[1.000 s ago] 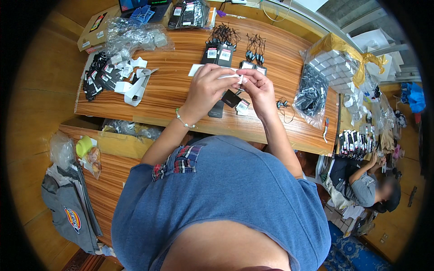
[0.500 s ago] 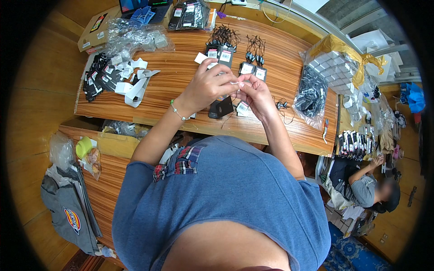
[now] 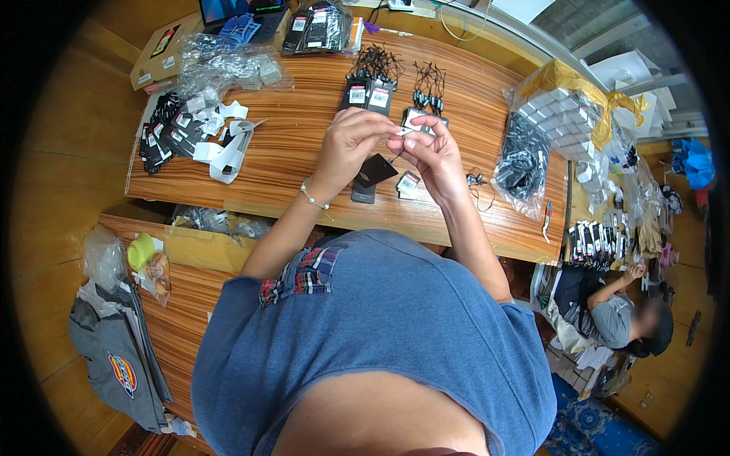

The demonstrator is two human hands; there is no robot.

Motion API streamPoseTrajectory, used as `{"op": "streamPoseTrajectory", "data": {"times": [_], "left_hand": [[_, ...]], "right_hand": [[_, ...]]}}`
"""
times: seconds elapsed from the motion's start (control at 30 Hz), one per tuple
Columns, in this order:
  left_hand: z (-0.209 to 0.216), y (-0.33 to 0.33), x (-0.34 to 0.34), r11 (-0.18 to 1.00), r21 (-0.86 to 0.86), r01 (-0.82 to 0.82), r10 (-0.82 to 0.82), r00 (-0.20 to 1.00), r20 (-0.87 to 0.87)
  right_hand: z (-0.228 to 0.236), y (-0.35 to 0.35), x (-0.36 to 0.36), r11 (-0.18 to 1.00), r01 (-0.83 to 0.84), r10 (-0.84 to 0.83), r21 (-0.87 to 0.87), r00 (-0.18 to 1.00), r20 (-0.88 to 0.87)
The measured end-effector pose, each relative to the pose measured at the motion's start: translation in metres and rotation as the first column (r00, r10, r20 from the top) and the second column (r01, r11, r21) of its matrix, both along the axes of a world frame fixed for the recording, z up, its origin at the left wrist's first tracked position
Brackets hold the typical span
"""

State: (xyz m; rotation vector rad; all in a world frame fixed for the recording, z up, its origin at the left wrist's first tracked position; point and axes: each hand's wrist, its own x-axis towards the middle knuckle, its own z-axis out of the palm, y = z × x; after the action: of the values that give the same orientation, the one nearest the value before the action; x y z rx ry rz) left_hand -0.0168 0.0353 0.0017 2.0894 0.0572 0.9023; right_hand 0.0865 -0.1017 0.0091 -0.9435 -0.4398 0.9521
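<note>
Over the middle of the wooden table, my left hand [image 3: 348,149] and my right hand [image 3: 435,157] meet with their fingertips pinched together. Between them is a small white piece [image 3: 405,131], too small to make out well; it looks like a label. A black hang tag [image 3: 376,171] dangles on a thin cord just below the fingers, tilted. Under it lies another dark tag [image 3: 363,194]. Beside my right wrist is a small stack of white-faced tags [image 3: 408,185]. Beyond my fingers stand rows of black tags with white labels [image 3: 379,97] and black strings.
Loose black tags [image 3: 156,144] and a curled white paper strip [image 3: 234,156] lie at left. Clear plastic bags [image 3: 228,64] sit behind them. At right are a bag of black cords [image 3: 523,159], stacked white boxes [image 3: 563,114] and a small cutter [image 3: 547,220]. A co-worker [image 3: 612,315] sits far right.
A white slip that stuck out above my left hand no longer shows. My left hand has turned and shifted slightly nearer. The black tag has swung and tilted below my fingers.
</note>
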Motion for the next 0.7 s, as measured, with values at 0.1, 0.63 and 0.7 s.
{"op": "streamPoseTrajectory", "data": {"times": [0.1, 0.63, 0.7], "left_hand": [[-0.002, -0.005, 0.001, 0.992, -0.123, 0.022, -0.020, 1.000, 0.016], [-0.006, -0.013, 0.007, 0.756, -0.629, 0.180, -0.211, 0.977, 0.026], [-0.005, -0.014, 0.008, 0.766, -0.617, 0.181, -0.208, 0.978, 0.028]], "right_hand": [[-0.001, 0.000, 0.001, 0.999, 0.032, -0.030, -0.019, 0.996, 0.087], [-0.011, -0.004, -0.005, 0.933, 0.358, -0.234, -0.037, 0.681, 0.694], [-0.013, -0.003, -0.007, 0.915, 0.403, -0.245, -0.024, 0.603, 0.759]]}}
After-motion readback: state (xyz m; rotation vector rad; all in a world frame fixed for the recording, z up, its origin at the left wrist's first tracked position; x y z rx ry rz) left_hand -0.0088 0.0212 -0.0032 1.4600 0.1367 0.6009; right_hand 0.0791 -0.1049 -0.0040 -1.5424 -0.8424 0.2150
